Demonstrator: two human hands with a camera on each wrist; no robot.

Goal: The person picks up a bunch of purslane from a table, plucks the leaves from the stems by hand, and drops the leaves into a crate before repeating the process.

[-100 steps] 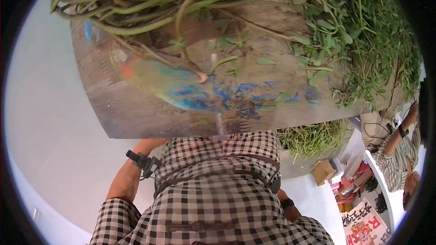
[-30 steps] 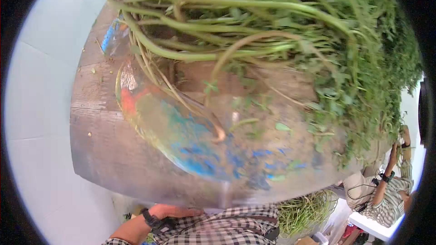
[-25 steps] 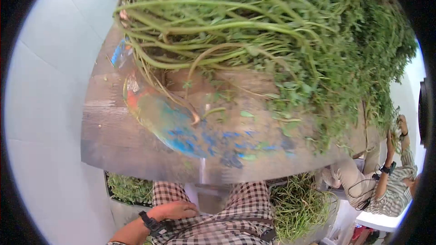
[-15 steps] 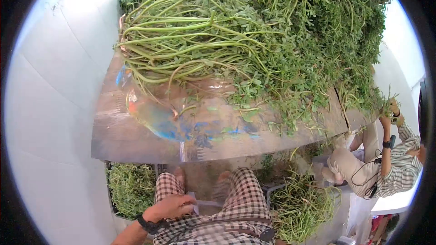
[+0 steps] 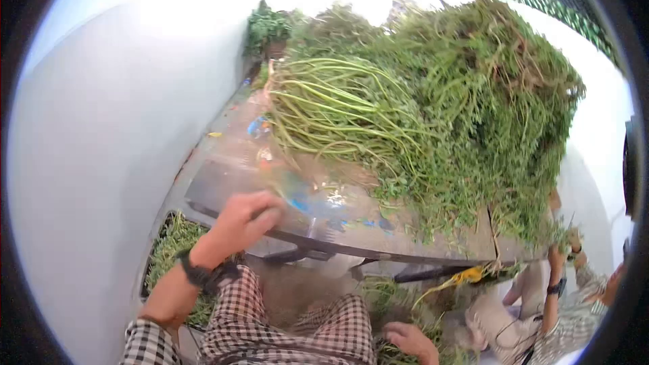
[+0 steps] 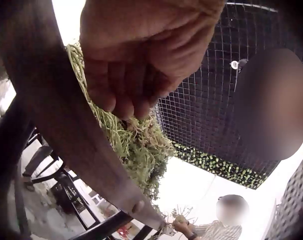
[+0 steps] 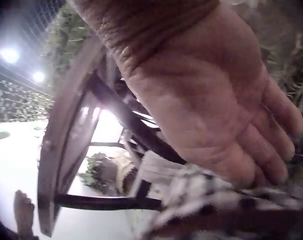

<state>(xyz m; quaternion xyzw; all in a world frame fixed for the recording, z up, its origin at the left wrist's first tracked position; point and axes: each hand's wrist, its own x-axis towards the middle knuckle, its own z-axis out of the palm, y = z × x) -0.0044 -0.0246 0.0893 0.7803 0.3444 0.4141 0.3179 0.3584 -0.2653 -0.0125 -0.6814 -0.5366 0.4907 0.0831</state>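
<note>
Below the near edge of the table (image 5: 220, 182), one right hand (image 5: 411, 340) is beside the checked lap (image 5: 270, 331), near some loose greens (image 5: 385, 295); its fingers bend softly and seem to hold nothing. One left hand (image 5: 250, 220) is at the table's left front corner, fingers curled in, nothing seen in them; I cannot tell if it touches the wood. The two hands are well apart. Under that corner is one heap of small greens (image 5: 174, 243). On the table, past the left hand, lies one bunch of long stems (image 5: 345, 105), too many to count, pale ends toward the table's left side. A sleeve could snag one and drag others off. Right of it on the table is one big leafy pile (image 5: 500, 94); it looks tall, so a low tug could make it slide. One other person (image 5: 568, 318) is by the table's right end.
</note>
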